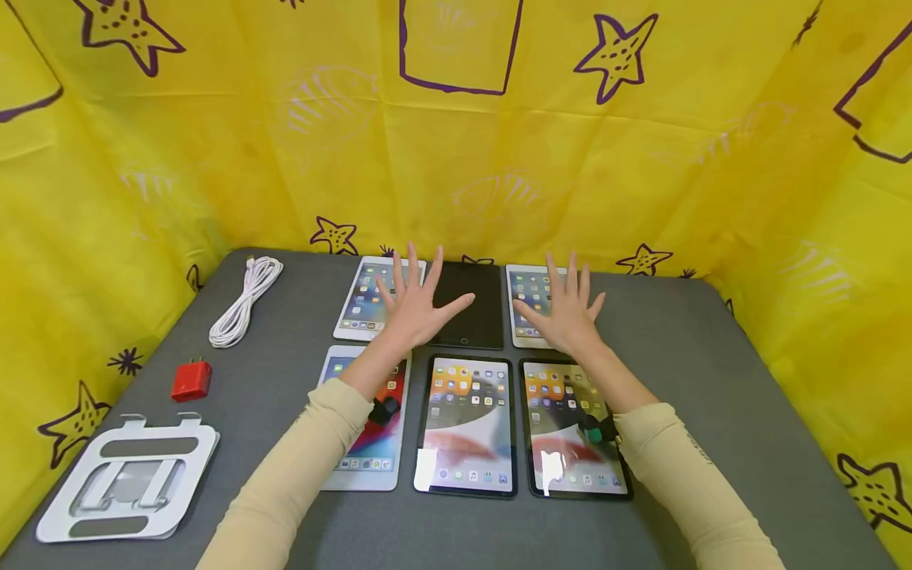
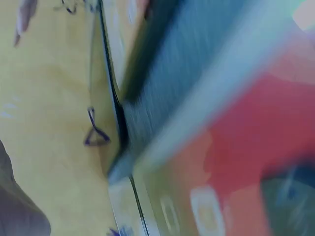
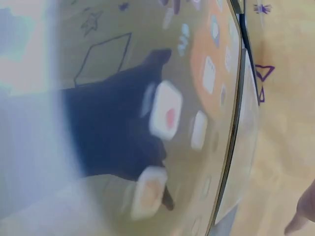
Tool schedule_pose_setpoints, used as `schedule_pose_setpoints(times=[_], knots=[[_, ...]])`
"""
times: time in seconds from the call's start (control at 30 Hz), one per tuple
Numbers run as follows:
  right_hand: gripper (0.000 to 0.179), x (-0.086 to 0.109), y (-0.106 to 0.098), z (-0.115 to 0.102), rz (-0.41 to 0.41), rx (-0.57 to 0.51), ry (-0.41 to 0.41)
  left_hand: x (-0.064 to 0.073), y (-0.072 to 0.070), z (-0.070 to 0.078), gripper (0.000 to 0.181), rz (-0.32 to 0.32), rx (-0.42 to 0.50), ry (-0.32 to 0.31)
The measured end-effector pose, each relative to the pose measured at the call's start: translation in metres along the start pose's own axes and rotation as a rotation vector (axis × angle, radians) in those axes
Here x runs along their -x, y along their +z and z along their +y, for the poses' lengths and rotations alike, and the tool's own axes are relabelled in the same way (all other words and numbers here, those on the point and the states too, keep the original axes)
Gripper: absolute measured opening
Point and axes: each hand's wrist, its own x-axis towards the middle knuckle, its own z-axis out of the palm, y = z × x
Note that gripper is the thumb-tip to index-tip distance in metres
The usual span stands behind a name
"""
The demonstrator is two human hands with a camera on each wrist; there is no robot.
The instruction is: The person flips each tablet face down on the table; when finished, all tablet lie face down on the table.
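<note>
My left hand [image 1: 415, 313], fingers spread, is over the gap between a white tablet [image 1: 359, 294] and a dark-screened tablet [image 1: 479, 321] in the back row. Also spread wide, my right hand [image 1: 568, 317] is over the back right white tablet [image 1: 523, 283]. Neither hand grips anything; contact with the tablets cannot be told. In front lie a white tablet [image 1: 370, 471] under the left forearm, a lit black-edged tablet [image 1: 466, 427] in the middle, and another black-edged tablet [image 1: 563, 439] under the right wrist. Its screen [image 3: 197, 147] fills much of the right wrist view.
On the table's left side lie a coiled white cable [image 1: 242, 305], a red charger plug [image 1: 191, 380] and a folded white stand [image 1: 128, 479]. A yellow patterned cloth [image 1: 456, 142] hangs behind and along both sides of the grey table [image 1: 684, 348].
</note>
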Motion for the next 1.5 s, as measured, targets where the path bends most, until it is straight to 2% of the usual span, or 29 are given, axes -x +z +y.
schedule_pose_setpoints(times=[0.17,0.3,0.43,0.53,0.63,0.77,0.93,1.03,1.1,1.2,1.33,1.5], knots=[[0.097,0.016,-0.009,0.007,-0.027,-0.086,-0.004,0.015,0.005,0.021,0.089,-0.085,0.293,0.023],[0.092,0.032,-0.016,0.013,-0.074,-0.166,-0.021,0.034,0.008,0.04,0.084,-0.16,0.511,0.022],[0.086,0.05,-0.021,0.022,-0.123,-0.221,-0.027,0.052,0.014,0.06,0.074,-0.245,0.663,-0.01],[0.081,0.064,-0.024,0.03,-0.136,-0.232,-0.03,0.063,0.019,0.071,0.068,-0.345,0.765,-0.047],[0.076,0.076,-0.029,0.038,-0.144,-0.248,-0.028,0.073,0.024,0.08,0.066,-0.458,0.877,-0.114],[0.07,0.09,-0.037,0.046,-0.167,-0.271,0.004,0.083,0.029,0.09,0.064,-0.55,0.982,-0.174],[0.062,0.103,-0.044,0.055,-0.201,-0.262,0.04,0.093,0.033,0.099,0.066,-0.636,1.135,-0.26],[0.059,0.108,-0.047,0.057,-0.22,-0.263,0.059,0.097,0.033,0.101,0.069,-0.681,1.18,-0.312],[0.057,0.112,-0.049,0.057,-0.243,-0.283,0.075,0.1,0.033,0.101,0.071,-0.701,1.199,-0.325],[0.059,0.117,-0.052,0.057,-0.315,-0.374,0.135,0.104,0.029,0.101,0.072,-0.723,1.221,-0.342],[0.064,0.121,-0.057,0.059,-0.436,-0.546,0.245,0.107,0.026,0.1,0.069,-0.758,1.273,-0.364],[0.07,0.12,-0.065,0.062,-0.559,-0.711,0.344,0.104,0.028,0.096,0.063,-0.79,1.358,-0.35]])
